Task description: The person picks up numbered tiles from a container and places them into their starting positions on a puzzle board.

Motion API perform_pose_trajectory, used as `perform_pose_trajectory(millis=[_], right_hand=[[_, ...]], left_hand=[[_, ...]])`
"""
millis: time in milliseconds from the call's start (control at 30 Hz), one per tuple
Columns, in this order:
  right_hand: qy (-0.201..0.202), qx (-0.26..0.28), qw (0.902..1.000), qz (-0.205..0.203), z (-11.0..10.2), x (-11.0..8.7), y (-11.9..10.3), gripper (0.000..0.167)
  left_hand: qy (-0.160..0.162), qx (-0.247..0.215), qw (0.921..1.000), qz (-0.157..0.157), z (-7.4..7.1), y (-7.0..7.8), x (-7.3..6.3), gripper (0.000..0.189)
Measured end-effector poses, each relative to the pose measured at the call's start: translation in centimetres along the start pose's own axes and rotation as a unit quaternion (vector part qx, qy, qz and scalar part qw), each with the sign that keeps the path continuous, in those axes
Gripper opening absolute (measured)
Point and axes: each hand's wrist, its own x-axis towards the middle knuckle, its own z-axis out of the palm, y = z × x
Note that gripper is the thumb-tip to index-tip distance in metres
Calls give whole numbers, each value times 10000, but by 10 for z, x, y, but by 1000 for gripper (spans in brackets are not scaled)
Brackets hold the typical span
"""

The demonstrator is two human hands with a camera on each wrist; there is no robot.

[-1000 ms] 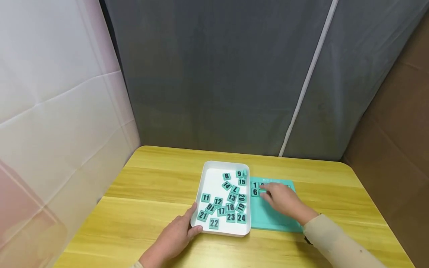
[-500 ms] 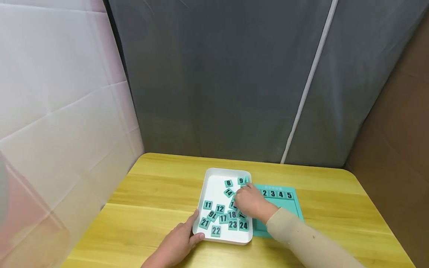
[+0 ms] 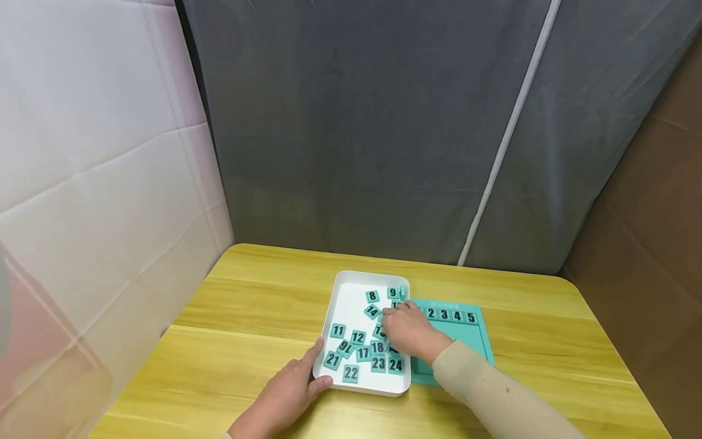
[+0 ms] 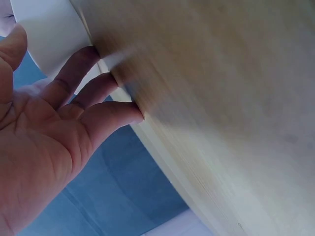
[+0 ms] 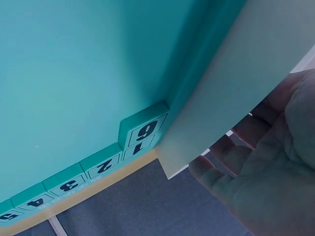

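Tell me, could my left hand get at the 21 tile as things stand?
Probably yes. Your left hand is at the near left corner of the white tray, the 21 tile lies just inside with nothing over it, and your right hand is on the tray's right side, out of the way.

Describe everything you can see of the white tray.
The white tray is a shallow rectangle with rounded corners and a raised rim, plastic by its look. It lies on the wood-grain table, long sides running away from the person, left of the teal board; whether they touch is unclear. Teal number tiles lie loose in it, some askew. The left hand holds its near-left corner, and the right hand reaches over its right rim, hiding part of it.
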Motion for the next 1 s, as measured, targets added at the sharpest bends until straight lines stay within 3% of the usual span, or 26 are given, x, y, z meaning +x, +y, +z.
perform_pose_trajectory(millis=[367, 633, 1000], right_hand=[[38, -428, 9987, -278, -4, 0, 5, 30], [-38, 62, 9997, -231, -6, -3, 10, 35], [-76, -178, 9989, -437, -6, 1, 14, 37]], left_hand=[[21, 51, 9999, -95, -3, 2, -2, 78], [61, 87, 9999, -65, -3, 4, -2, 79], [66, 99, 9999, -7, -2, 2, -3, 79]])
